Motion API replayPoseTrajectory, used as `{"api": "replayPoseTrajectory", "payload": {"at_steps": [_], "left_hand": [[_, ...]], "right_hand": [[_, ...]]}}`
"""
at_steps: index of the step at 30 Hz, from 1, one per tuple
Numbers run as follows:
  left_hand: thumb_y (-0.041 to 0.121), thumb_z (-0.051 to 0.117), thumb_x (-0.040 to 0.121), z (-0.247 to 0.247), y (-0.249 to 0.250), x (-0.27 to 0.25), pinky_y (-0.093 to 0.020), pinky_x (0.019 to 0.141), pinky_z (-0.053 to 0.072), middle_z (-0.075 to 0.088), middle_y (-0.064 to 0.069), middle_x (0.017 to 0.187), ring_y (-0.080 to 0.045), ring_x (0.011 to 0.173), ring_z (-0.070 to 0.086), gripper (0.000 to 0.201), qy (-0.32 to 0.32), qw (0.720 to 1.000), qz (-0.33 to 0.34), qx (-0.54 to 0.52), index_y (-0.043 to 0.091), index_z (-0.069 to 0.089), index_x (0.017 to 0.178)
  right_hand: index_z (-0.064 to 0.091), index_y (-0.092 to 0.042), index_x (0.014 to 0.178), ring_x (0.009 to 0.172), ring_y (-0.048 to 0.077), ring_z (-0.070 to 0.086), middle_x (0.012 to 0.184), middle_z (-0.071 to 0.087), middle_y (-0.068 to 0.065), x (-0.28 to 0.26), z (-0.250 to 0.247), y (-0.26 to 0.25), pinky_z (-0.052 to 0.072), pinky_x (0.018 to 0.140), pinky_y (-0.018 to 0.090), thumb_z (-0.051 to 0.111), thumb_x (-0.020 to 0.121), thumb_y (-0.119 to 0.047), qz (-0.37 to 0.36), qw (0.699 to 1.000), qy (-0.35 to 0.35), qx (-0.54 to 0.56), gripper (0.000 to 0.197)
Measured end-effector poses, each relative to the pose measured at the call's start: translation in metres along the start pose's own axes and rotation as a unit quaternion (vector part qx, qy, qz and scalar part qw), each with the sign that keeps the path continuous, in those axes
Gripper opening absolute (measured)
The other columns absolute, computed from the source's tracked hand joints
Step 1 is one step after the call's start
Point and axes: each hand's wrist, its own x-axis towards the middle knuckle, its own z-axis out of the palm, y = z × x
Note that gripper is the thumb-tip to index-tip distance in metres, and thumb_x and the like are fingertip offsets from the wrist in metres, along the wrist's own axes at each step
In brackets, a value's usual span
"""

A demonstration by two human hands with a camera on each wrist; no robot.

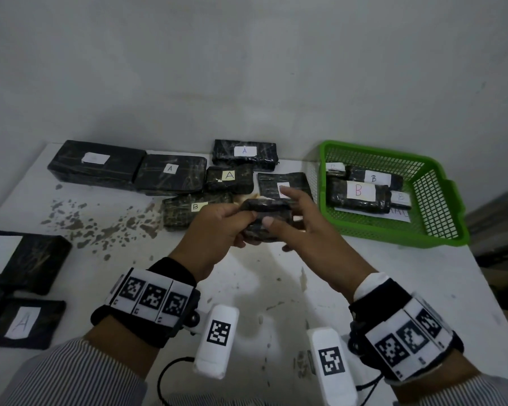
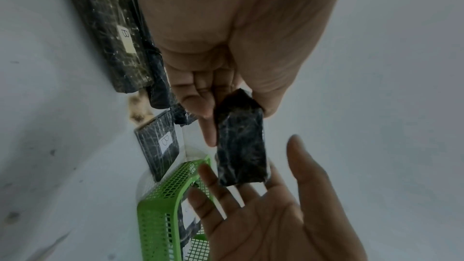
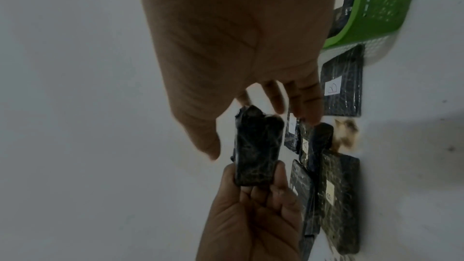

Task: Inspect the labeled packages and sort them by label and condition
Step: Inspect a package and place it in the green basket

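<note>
1. The small package (image 1: 266,222), a dark block in crinkled, glossy wrap, is held above the worktop (image 1: 320,276) between both hands. No label shows on any face in view.
2. The left hand (image 1: 217,227) has its fingers (image 2: 208,126) curled round one end, thumb on the opposite face. The right hand (image 1: 301,227) has its thumb resting on the near face, its other fingers spread behind the far end; whether they truly clasp it I cannot tell.
3. Likely risks: the slick film may slide from such a light hold, and with the label hidden the package could be sorted wrongly unless it is turned.
4. Just beyond the fingers lie a flat package marked B (image 1: 195,209) and another partly masked by the right hand (image 1: 282,186).
5. Further out sit several wrapped blocks marked A (image 1: 229,178), rectangular, with paper labels.
6. Right of the fingers stands a green mesh basket (image 1: 440,200), rigid plastic, holding B-labelled packages (image 1: 358,194).
7. Left of the wrists, two A packages (image 1: 21,259) lie at the worktop's edge.
</note>
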Motion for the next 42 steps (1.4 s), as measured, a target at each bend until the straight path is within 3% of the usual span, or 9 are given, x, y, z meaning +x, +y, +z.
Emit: {"api": "replayPoseTrajectory", "payload": {"at_steps": [2,6,9,12,20,23,26,32,42], "left_hand": [[0.016,0.059,0.098,-0.001,0.002,0.0,-0.024,0.059,0.048,0.073,-0.005,0.069,-0.017,0.061,0.068,0.019,-0.007,0.998,-0.053,-0.035,0.007,0.074,0.091],[0.03,0.056,0.1,0.0,0.006,-0.002,-0.027,0.062,0.052,0.077,-0.014,0.082,-0.022,0.07,0.074,0.029,-0.041,0.989,-0.115,-0.08,0.007,0.071,0.107],[0.053,0.048,0.1,0.002,0.006,-0.001,-0.038,0.079,0.06,0.078,-0.007,0.102,-0.025,0.092,0.076,0.039,-0.044,0.993,-0.105,-0.037,0.024,0.072,0.11],[0.042,0.055,0.1,0.004,0.006,-0.001,-0.042,0.089,0.061,0.076,-0.001,0.109,-0.021,0.105,0.072,0.027,-0.04,0.998,-0.022,-0.041,0.023,0.071,0.111],[0.024,0.062,0.099,-0.002,0.002,0.002,-0.025,0.071,0.061,0.079,-0.01,0.086,-0.018,0.077,0.075,0.022,-0.009,0.999,0.033,-0.029,0.006,0.075,0.098],[0.032,0.063,0.098,0.001,0.004,0.002,-0.027,0.066,0.061,0.079,-0.011,0.085,-0.021,0.075,0.076,0.028,-0.002,1.0,0.025,-0.018,0.007,0.074,0.099],[0.049,0.063,0.09,0.001,0.004,0.003,-0.033,0.071,0.062,0.077,-0.007,0.101,-0.025,0.083,0.076,0.041,-0.043,0.999,0.002,0.003,0.02,0.066,0.118],[0.016,0.069,0.095,-0.001,-0.006,0.008,-0.029,0.063,0.057,0.075,-0.014,0.1,-0.02,0.07,0.07,0.023,-0.055,0.997,0.032,0.037,0.019,0.064,0.118],[0.025,0.066,0.097,-0.001,-0.009,0.009,-0.025,0.055,0.049,0.07,-0.007,0.081,-0.017,0.063,0.064,0.021,-0.04,0.999,0.012,0.014,0.017,0.068,0.117]], "right_hand": [[0.053,-0.039,0.132,0.116,0.003,0.058,0.13,0.056,-0.01,0.0,-0.001,0.003,0.053,0.095,0.027,0.082,0.085,-0.038,-0.049,0.997,-0.016,-0.056,0.055],[0.066,-0.025,0.117,0.098,0.007,0.065,0.111,0.069,-0.004,0.004,-0.001,0.005,0.056,0.083,0.027,0.086,0.082,-0.024,-0.067,0.997,0.023,-0.031,0.04],[0.07,-0.015,0.108,0.074,0.006,0.064,0.095,0.072,-0.001,0.005,-0.001,0.001,0.055,0.067,0.021,0.081,0.087,-0.014,-0.049,0.997,0.044,0.033,0.024],[0.07,-0.009,0.108,0.07,0.014,0.064,0.094,0.072,0.011,0.006,-0.003,0.001,0.056,0.062,0.026,0.077,0.091,-0.015,-0.031,0.996,0.058,0.064,0.019],[0.055,-0.016,0.132,0.076,0.024,0.067,0.111,0.068,0.023,0.004,-0.004,-0.001,0.059,0.062,0.037,0.064,0.101,-0.021,0.025,0.989,0.022,0.146,0.033],[0.053,-0.02,0.127,0.069,0.028,0.066,0.103,0.071,0.024,0.005,-0.006,-0.002,0.056,0.056,0.039,0.06,0.103,-0.019,0.014,0.992,0.023,0.126,0.024],[0.053,-0.019,0.121,0.063,0.029,0.064,0.095,0.071,0.025,0.006,-0.006,-0.001,0.054,0.053,0.041,0.057,0.105,-0.02,0.02,0.993,0.033,0.116,0.017],[0.065,-0.009,0.112,0.061,0.032,0.06,0.082,0.068,0.017,0.008,-0.004,-0.002,0.048,0.051,0.037,0.053,0.106,-0.037,0.077,0.983,0.034,0.163,0.031],[0.069,-0.002,0.107,0.063,0.023,0.059,0.074,0.065,0.01,0.009,-0.007,0.007,0.048,0.053,0.036,0.063,0.1,-0.018,0.031,0.995,0.017,0.091,0.019]]}}
